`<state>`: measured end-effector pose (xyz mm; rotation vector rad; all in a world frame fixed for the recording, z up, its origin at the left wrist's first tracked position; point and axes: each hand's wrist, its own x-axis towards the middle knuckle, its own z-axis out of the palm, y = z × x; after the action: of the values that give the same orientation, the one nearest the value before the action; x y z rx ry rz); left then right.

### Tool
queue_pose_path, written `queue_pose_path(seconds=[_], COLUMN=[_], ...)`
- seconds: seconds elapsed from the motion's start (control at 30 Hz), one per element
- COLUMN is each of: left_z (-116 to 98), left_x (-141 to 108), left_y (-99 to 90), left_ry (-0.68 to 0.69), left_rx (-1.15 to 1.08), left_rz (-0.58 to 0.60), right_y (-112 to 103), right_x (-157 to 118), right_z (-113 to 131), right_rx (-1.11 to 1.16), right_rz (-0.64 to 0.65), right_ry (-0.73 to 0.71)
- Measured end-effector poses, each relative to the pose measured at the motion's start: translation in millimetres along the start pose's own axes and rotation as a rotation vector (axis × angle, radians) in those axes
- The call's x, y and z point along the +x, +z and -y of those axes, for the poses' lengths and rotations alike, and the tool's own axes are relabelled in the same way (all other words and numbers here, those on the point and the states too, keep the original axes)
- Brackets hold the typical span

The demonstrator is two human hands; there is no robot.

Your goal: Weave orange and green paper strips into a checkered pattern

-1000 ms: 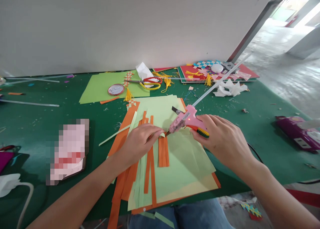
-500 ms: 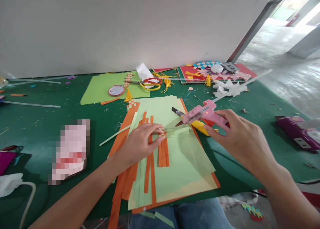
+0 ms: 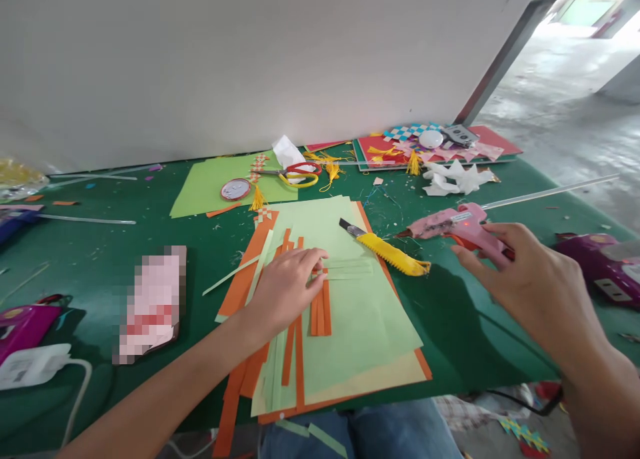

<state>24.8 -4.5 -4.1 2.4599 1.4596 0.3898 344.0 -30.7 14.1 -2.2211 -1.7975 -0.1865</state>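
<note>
My left hand [image 3: 290,282] rests on the pale green paper sheets [image 3: 365,325], its fingers curled over one end of a small piece of crossed paper strips. From under those fingers, orange strips [image 3: 321,312] run down and pale green strips [image 3: 353,268] run right. My right hand [image 3: 535,272] is wrapped round the handle of a pink glue gun [image 3: 463,224], held over the green table to the right of the sheets. A clear glue stick [image 3: 550,191] juts from its back, and its nozzle points left. A yellow utility knife [image 3: 393,252], blade out, lies between both hands.
Scissors [image 3: 300,173], a round tin [image 3: 236,189] and yellow tassels [image 3: 414,163] lie along the wall. A phone [image 3: 153,305] is on the left, with a white plug and cable [image 3: 35,365]. A purple power strip [image 3: 605,265] sits at the right.
My right hand has drawn the glue gun to the right, away from the strips and off the knife. My left hand stays on the crossed strips. The view has shifted slightly.
</note>
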Motion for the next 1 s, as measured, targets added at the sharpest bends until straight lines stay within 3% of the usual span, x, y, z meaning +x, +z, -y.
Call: queue_pose_path(seconds=[0.23, 1.0], left_z=[-4.2, 0.4], left_x=[3.3, -3.8], left_y=[-0.2, 9.0], left_ry=[0.007, 0.082], left_rx=[0.076, 0.106], left_rz=[-0.012, -0.087], right_y=[17.9, 16.6], right_x=[-1.5, 5.6], right_z=[-17.1, -10.1], right_rx=[-0.004, 0.007], right_rz=[-0.084, 0.026], right_ry=[0.041, 0.135])
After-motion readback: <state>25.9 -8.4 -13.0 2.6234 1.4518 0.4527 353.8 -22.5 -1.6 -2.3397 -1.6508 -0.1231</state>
